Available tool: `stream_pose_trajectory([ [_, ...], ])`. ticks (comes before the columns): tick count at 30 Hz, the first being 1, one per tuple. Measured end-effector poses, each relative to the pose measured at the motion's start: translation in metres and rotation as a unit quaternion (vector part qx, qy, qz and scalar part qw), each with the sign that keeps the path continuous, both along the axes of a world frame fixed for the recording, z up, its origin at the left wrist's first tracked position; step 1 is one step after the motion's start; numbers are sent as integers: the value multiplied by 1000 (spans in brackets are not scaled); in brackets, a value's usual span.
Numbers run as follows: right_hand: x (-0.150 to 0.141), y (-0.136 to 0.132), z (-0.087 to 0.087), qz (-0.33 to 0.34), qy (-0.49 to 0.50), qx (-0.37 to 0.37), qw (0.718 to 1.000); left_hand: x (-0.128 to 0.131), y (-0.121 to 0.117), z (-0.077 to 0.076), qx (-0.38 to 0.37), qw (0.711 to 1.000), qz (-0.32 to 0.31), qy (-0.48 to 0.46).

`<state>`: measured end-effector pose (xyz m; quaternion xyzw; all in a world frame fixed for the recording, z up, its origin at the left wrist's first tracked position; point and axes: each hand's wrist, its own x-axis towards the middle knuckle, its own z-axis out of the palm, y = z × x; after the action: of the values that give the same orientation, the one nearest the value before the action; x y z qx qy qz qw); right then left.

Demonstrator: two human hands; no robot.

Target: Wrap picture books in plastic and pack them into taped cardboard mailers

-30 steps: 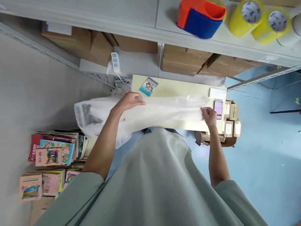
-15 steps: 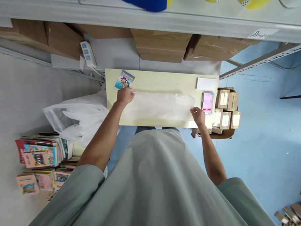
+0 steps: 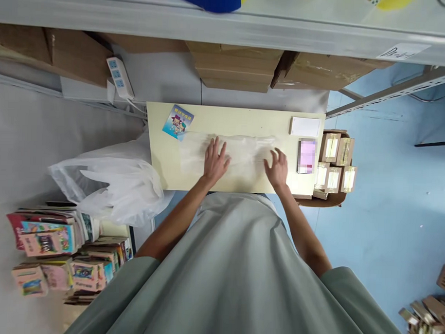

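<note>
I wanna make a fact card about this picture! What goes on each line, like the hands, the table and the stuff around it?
left hand: open, over the clear sheet, fingers spread
right hand: open, by the sheet's right end
clear sheet: laid out flat along the table
table: pale yellow
on its left: colorful booklet, tilted
on its right: phone, below a white rectangular thing
left of table: crumpled plastic bag, stacks of books
right of table: small brown boxes
</note>
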<state>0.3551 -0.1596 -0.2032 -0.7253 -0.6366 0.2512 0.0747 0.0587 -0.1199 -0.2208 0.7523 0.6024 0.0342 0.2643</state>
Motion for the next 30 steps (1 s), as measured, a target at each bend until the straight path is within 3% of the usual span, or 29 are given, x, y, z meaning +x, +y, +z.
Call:
stream_pose_trajectory([
  [4, -55, 14, -16, 180, 27, -36, 983, 19, -19, -22, -26, 997, -69, -28],
  [8, -78, 23, -37, 239, 36, -28, 970, 11, -13, -35, -39, 996, -80, -27],
  [12, -43, 19, -45, 201, -4, -19, 979, -21, -3, -34, -45, 998, -42, -14],
  [18, 37, -7, -39, 112, -57, -26, 992, -86, 8, -19, -64, 998, 21, 9],
  [21, 47, -9, -34, 106, -54, -23, 993, -95, 9, -12, -60, 997, 42, 7],
  [24, 24, -1, -31, 91, -43, -2, 995, -80, 9, -8, -40, 998, 44, 2],
  [30, -82, 25, -36, 183, -3, 0, 983, -22, 17, -20, -26, 999, 6, -32],
])
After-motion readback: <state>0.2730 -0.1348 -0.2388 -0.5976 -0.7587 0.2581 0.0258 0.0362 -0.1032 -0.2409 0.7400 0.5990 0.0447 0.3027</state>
